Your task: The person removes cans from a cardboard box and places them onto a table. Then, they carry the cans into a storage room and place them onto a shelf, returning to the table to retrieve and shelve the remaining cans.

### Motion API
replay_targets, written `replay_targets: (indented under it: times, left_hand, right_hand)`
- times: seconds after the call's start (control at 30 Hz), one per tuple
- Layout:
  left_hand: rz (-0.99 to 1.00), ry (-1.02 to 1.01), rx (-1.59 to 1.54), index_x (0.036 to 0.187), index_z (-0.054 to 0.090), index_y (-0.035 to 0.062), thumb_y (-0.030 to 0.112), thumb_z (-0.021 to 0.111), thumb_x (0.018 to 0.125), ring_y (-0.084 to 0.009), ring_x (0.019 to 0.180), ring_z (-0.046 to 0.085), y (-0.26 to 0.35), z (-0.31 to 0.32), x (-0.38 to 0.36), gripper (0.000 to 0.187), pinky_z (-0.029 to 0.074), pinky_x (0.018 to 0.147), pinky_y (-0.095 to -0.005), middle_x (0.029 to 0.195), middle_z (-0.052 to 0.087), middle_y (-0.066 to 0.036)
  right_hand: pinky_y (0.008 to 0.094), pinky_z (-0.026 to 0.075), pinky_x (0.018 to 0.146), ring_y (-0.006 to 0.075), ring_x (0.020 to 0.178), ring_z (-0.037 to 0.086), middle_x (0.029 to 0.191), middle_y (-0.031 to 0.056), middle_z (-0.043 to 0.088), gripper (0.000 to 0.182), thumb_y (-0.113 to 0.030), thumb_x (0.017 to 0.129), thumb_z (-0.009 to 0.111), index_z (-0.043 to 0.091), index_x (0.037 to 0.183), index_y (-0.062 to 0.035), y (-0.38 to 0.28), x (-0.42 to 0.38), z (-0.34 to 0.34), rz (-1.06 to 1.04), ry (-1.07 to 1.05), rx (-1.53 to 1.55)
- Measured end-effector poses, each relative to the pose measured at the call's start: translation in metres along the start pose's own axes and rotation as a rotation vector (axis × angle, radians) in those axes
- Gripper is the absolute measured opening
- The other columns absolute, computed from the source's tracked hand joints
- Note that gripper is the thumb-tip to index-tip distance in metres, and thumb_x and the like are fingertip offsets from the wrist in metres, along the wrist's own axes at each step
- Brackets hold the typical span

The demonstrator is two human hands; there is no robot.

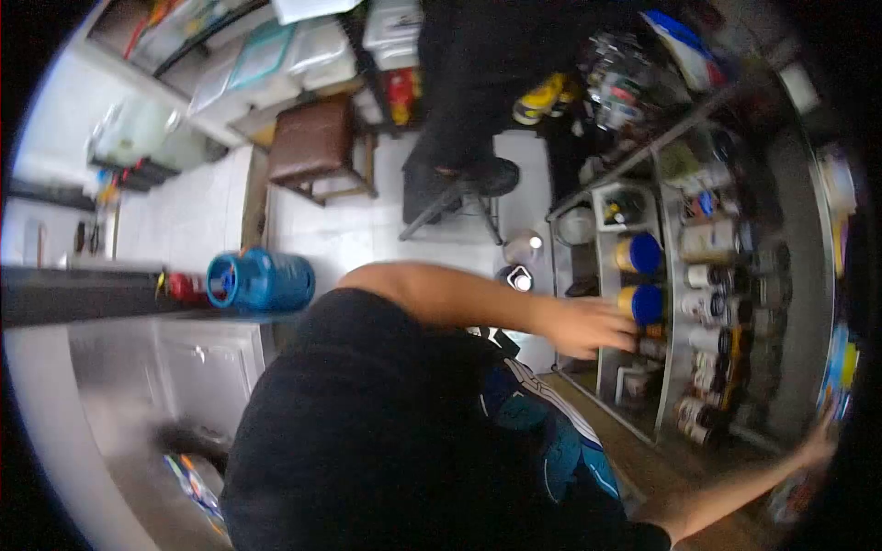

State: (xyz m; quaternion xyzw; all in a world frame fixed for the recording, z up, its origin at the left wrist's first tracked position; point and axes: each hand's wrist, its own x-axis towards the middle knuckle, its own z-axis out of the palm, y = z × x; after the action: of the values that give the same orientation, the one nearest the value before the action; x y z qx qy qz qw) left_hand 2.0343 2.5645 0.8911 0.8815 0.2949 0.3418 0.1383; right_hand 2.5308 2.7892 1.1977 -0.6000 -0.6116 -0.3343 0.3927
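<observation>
My left hand point(593, 328) reaches into the shelving unit point(663, 376), palm down with its fingers stretched out and somewhat blurred. Its fingertips are beside a jar with a blue lid point(646, 304) and a yellowish body; whether they touch it is unclear. A second blue-lidded jar point(641, 253) stands next to that one. At the lower right my right hand point(820, 448) is raised by the unit's outer edge, near colourful packets point(841, 358). Its fingers are dark and smeared, so its grip cannot be made out.
Several small bottles point(706, 308) line another shelf level. A blue gas cylinder point(266, 281) and a brown stool point(314, 145) are on the left. Another person in dark clothes point(464, 83) is at the top, by a metal-legged stand point(457, 204). A steel sink point(207, 367) lies lower left.
</observation>
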Motion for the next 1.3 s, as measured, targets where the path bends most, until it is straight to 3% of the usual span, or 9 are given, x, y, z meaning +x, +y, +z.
replay_targets:
  times: [0.07, 0.17, 0.3, 0.4, 0.5, 0.63, 0.93, 1.17, 1.3]
  left_hand:
    - [-0.818, -0.477, -0.265, 0.124, 0.048, 0.0069, 0.032, 0.068, 0.074, -0.0369, 0.106, 0.054, 0.000, -0.022, -0.152, 0.060, 0.044, 0.087, -0.0457, 0.110, 0.057, -0.021]
    - [-1.328, -0.403, -0.024, 0.116, 0.056, 0.0067, 0.034, 0.069, 0.076, -0.0361, 0.098, 0.059, 0.047, -0.068, -0.344, 0.051, 0.047, 0.083, -0.0466, 0.106, 0.061, -0.018]
    - [-2.092, -0.306, 0.174, 0.122, 0.052, 0.0119, 0.033, 0.066, 0.077, -0.0309, 0.105, 0.058, 0.123, -0.163, -0.448, 0.052, 0.046, 0.086, -0.0480, 0.116, 0.059, -0.013]
    - [-2.206, -0.038, 0.180, 0.122, 0.052, 0.0106, 0.030, 0.067, 0.077, -0.0335, 0.106, 0.057, 0.154, -0.180, -0.498, 0.052, 0.045, 0.087, -0.0496, 0.117, 0.058, -0.016]
    - [-2.063, 0.212, 0.144, 0.122, 0.052, 0.0087, 0.028, 0.068, 0.077, -0.0357, 0.107, 0.056, 0.175, -0.162, -0.528, 0.051, 0.045, 0.089, -0.0487, 0.116, 0.057, -0.018]
    - [-2.027, 0.584, -0.093, 0.116, 0.055, 0.0054, 0.024, 0.069, 0.077, -0.0357, 0.108, 0.054, 0.210, -0.148, -0.517, 0.045, 0.044, 0.091, -0.0423, 0.116, 0.057, -0.019]
    - [-1.981, 1.380, 0.098, 0.111, 0.058, 0.0009, 0.008, 0.068, 0.079, -0.0249, 0.098, 0.063, 0.266, -0.158, -0.476, 0.035, 0.048, 0.086, -0.0341, 0.108, 0.063, -0.016]
    - [-1.852, 1.953, 0.186, 0.108, 0.059, 0.0003, 0.001, 0.063, 0.080, -0.0178, 0.097, 0.061, 0.304, -0.194, -0.505, 0.029, 0.047, 0.086, -0.0301, 0.105, 0.064, -0.009]
    - [-1.743, 2.201, 0.293, 0.110, 0.058, -0.0003, 0.001, 0.059, 0.083, -0.0161, 0.101, 0.058, 0.283, -0.241, -0.586, 0.027, 0.045, 0.089, -0.0290, 0.107, 0.063, -0.009]
  right_hand:
    - [0.0374, 0.050, 0.079, 0.0252, 0.081, 0.061, 0.099, 0.0149, 0.063, 0.054, -0.041, 0.073, 0.076, 0.059, 0.102, 0.0020, -0.013, 0.004, -0.010, -0.111, 0.143, -0.209]
    - [0.0366, 0.050, 0.070, 0.0254, 0.070, 0.060, 0.088, 0.0110, 0.062, 0.047, -0.038, 0.071, 0.079, 0.060, 0.090, -0.0007, -0.089, -0.057, 0.003, -0.514, 0.608, -0.029]
    - [0.0423, 0.044, 0.084, 0.0302, 0.092, 0.054, 0.102, 0.0175, 0.055, 0.043, -0.017, 0.076, 0.072, 0.052, 0.108, 0.0030, -0.305, -0.308, 0.079, -0.214, -0.110, 0.400]
    - [0.0421, 0.042, 0.090, 0.0337, 0.099, 0.054, 0.107, 0.0192, 0.055, 0.047, -0.016, 0.075, 0.071, 0.053, 0.115, 0.0011, -0.393, -0.492, 0.114, -0.266, -1.195, 0.567]
    - [0.0409, 0.043, 0.090, 0.0333, 0.103, 0.055, 0.110, 0.0189, 0.057, 0.048, -0.020, 0.074, 0.070, 0.054, 0.115, -0.0022, -0.545, -0.493, 0.043, -0.818, -2.004, 0.252]
    - [0.0392, 0.044, 0.090, 0.0352, 0.106, 0.055, 0.112, 0.0197, 0.059, 0.045, -0.019, 0.075, 0.068, 0.055, 0.115, -0.0040, -0.677, -0.491, 0.050, -1.080, -1.669, 0.890]
    - [0.0400, 0.046, 0.088, 0.0353, 0.100, 0.059, 0.106, 0.0208, 0.062, 0.041, -0.022, 0.076, 0.068, 0.058, 0.112, -0.0049, -0.891, -0.509, 0.005, -1.594, -1.679, 0.728]
    - [0.0384, 0.048, 0.084, 0.0319, 0.097, 0.062, 0.104, 0.0186, 0.064, 0.042, -0.024, 0.076, 0.069, 0.059, 0.112, -0.0053, -1.023, -0.593, 0.003, -1.716, -2.014, 0.629]
    - [0.0359, 0.049, 0.083, 0.0246, 0.095, 0.063, 0.103, 0.0140, 0.065, 0.032, -0.021, 0.079, 0.067, 0.060, 0.105, -0.0027, -1.131, -0.612, -0.006, -1.920, -1.646, 0.469]
